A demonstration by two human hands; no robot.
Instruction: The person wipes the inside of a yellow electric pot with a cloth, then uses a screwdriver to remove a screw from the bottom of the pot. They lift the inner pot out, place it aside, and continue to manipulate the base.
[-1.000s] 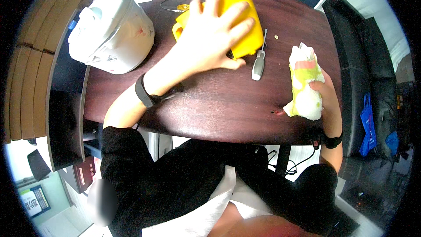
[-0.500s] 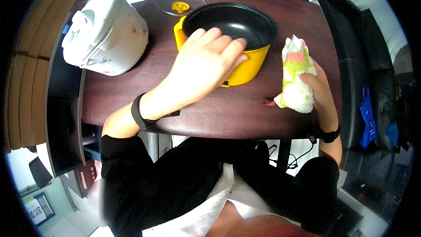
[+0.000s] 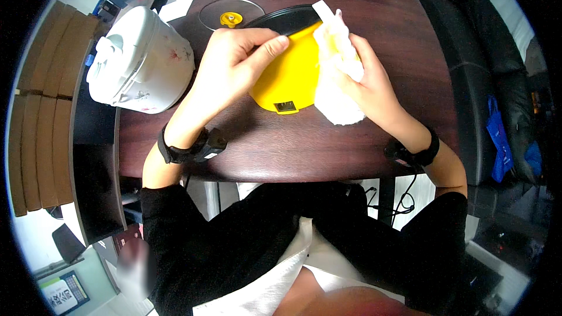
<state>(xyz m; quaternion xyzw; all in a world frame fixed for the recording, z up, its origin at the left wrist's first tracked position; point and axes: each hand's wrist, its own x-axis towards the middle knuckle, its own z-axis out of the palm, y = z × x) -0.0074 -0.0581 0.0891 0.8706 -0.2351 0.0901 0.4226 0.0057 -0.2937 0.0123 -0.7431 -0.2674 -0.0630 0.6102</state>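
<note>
Nearest the person, both forearms come up over the near edge of the dark wooden table [image 3: 281, 152], each wrist carrying a black band. The left hand [image 3: 234, 67] lies on the left flank of the yellow electric pot [image 3: 287, 76], fingers curled narrow over its upper rim, the index finger pointing right along the black edge; it appears to be holding the pot tipped, since the yellow outer wall and a small dark fitting low on it face the camera while the black interior shows only as a thin crescent at the top. The right hand [image 3: 369, 82] is closed on a white crumpled cloth [image 3: 336, 76] and presses it against the pot's right flank, the cloth's long axis running from the rim down toward the base. The pot thus sits directly between the two hands, touching both, near the table's centre; neither hand is nearer, but the cloth hand is the working one, and the yellow surface not covered by the cloth lies to its left. Whether the pot's base touches the table cannot be told. Beyond the left hand, a glass lid [image 3: 231, 14] with a yellow knob lies flat. Further left stands a white rice cooker [image 3: 140, 61], closed, well apart from the pot.
</note>
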